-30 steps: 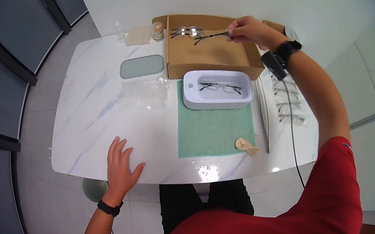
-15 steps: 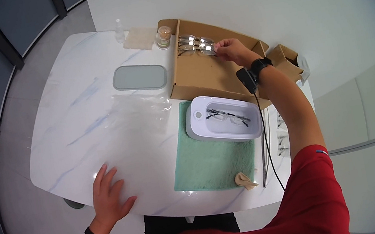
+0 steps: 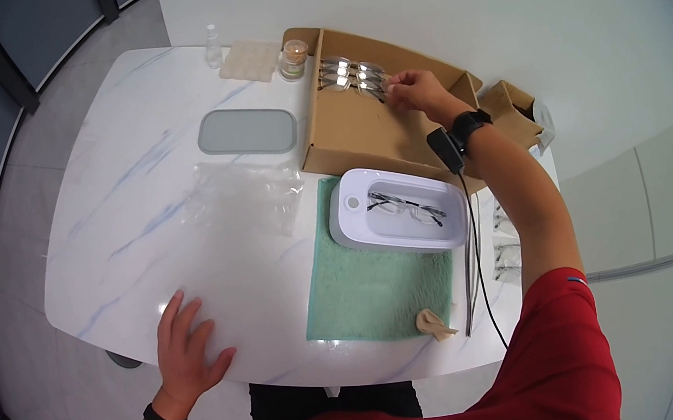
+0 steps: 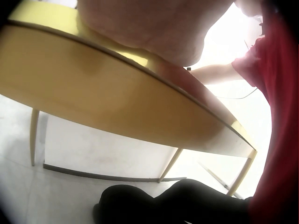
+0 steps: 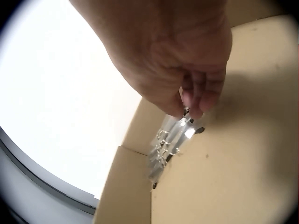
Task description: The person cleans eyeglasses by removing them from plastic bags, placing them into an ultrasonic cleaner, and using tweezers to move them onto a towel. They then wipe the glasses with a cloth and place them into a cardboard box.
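My right hand is down inside the cardboard box, thumb and fingertips pinching the near end of a pair of eyeglasses. That pair lies against other clear-lensed eyeglasses in a row at the box's back left. In the right wrist view, the fingers hide part of the held frame. My left hand rests at the table's front left edge, fingers spread and holding nothing. A white tub on a green cloth has dark-framed eyeglasses inside.
A grey lid and a clear plastic bag lie left of the box. Behind them are a small bottle, a beige cloth and a jar. A crumpled beige piece sits at the green cloth's corner.
My right hand has lowered the eyeglasses from above the box onto its floor, beside the others. My left hand stays at the table edge. The head view has shifted.
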### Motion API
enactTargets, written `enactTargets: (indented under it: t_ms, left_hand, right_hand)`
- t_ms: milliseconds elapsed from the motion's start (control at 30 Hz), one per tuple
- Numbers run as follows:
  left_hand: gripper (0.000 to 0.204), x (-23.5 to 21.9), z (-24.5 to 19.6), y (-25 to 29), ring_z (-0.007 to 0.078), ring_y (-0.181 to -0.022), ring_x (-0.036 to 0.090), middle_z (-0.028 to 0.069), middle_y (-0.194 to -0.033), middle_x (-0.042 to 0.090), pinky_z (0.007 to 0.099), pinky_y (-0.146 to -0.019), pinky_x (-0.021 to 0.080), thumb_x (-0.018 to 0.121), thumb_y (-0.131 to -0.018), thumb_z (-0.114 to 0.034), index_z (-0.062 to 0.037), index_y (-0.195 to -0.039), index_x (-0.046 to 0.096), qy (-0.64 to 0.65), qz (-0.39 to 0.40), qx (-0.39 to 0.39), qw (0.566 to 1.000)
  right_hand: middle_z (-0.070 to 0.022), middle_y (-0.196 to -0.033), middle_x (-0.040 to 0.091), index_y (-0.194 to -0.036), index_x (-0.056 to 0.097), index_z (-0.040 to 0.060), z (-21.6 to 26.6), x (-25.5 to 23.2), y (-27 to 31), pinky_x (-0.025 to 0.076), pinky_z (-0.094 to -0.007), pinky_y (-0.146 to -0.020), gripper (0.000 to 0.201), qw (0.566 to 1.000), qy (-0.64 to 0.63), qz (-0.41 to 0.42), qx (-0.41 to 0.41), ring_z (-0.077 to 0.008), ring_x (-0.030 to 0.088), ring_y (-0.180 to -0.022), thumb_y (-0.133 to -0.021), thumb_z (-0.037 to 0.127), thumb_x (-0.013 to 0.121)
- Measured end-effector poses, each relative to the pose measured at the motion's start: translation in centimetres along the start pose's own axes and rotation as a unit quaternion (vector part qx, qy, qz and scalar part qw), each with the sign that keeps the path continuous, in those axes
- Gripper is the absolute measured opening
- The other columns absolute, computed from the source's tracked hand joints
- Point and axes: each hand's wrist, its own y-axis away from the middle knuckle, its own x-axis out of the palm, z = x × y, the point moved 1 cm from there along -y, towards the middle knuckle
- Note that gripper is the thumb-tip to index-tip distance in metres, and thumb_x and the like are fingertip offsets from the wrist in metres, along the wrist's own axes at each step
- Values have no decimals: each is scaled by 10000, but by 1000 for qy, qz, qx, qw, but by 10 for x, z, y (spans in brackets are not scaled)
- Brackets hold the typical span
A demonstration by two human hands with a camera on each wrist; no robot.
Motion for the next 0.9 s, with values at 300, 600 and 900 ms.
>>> enactTargets:
  t_ms: [300,600,900]
  left_hand:
    - [408,5,-2,0,497,-1400,431,211,-1409,544,565,-1102,418,821,-745,-178,13,-1060,644,-15,-10,16,1000]
    - [266,8,-5,1,492,-1414,409,214,-1422,539,586,-1105,397,703,-888,-165,8,-1076,628,-22,-29,67,997]
    - [229,13,-4,7,488,-1407,414,218,-1409,542,580,-1112,388,698,-885,-109,9,-1065,620,-14,-50,79,996]
  right_hand:
    - [45,-959,672,-1199,684,71,63,-100,155,521,-217,-804,255,990,-101,49,-85,-69,665,-945,-1025,258,679]
    - [6,-1106,717,-1195,712,90,-65,-196,410,484,-242,-837,328,963,-73,-259,17,-83,640,-985,-1020,363,665]
    - [16,-900,677,-1027,725,87,-217,-158,482,478,-279,-698,284,920,-55,-337,193,-95,602,-830,-920,347,761]
